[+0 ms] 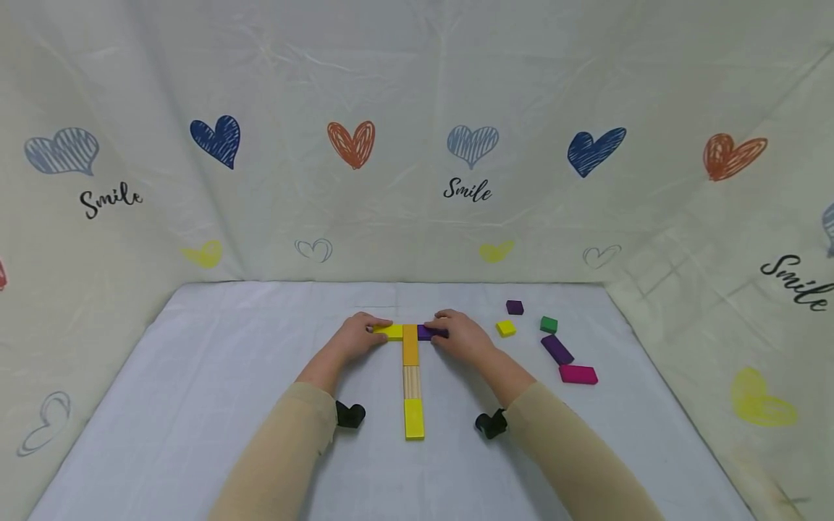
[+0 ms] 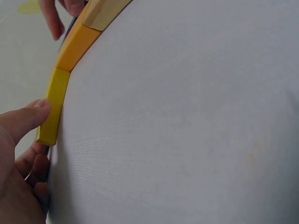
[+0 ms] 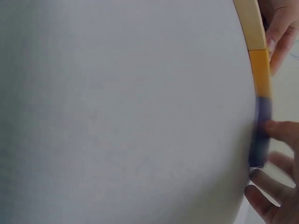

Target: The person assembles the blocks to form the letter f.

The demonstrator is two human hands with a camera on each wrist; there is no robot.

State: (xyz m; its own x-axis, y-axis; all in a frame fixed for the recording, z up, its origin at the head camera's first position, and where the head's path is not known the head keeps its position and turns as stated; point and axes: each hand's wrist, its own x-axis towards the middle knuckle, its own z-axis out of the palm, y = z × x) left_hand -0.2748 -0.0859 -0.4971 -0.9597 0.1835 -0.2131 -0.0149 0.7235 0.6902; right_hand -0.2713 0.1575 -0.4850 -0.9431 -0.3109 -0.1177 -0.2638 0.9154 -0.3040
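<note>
Heart-print backdrop point(image 1: 417, 87) behind; white-covered tabletop point(image 1: 163, 434) in front. Your L hand point(image 1: 357, 336): thumb + fingers parted approx. one block's width, pinching L yellow block point(image 2: 58, 91) nr its outer end. Your R hand point(image 1: 464, 336): similar narrow gap, pinching R purple block point(image 3: 259, 140), thumb on near side; slight blur in R wrist view.

Layout = T. Your two held blocks flank the top of orange block point(image 1: 410, 346) as crossbar; toward you, end to end, pale block point(image 1: 412, 382) w/ lengthwise lines, then near yellow block point(image 1: 413, 420) at foot.

Handling (judged): prob. painted wood, so light, stiff, not fragile; smooth faces may slide, & a hard shove could skew the stem. Best hold: long sides, nr outer end, gentle squeeze, inner end left free.

Off to your R, loose: pink block point(image 1: 578, 374), loose purple block point(image 1: 557, 349) (touching or just beside, can't tell). Smallest: green piece point(image 1: 549, 324), yellow piece point(image 1: 505, 328), dark purple piece point(image 1: 515, 307), all apart.
</note>
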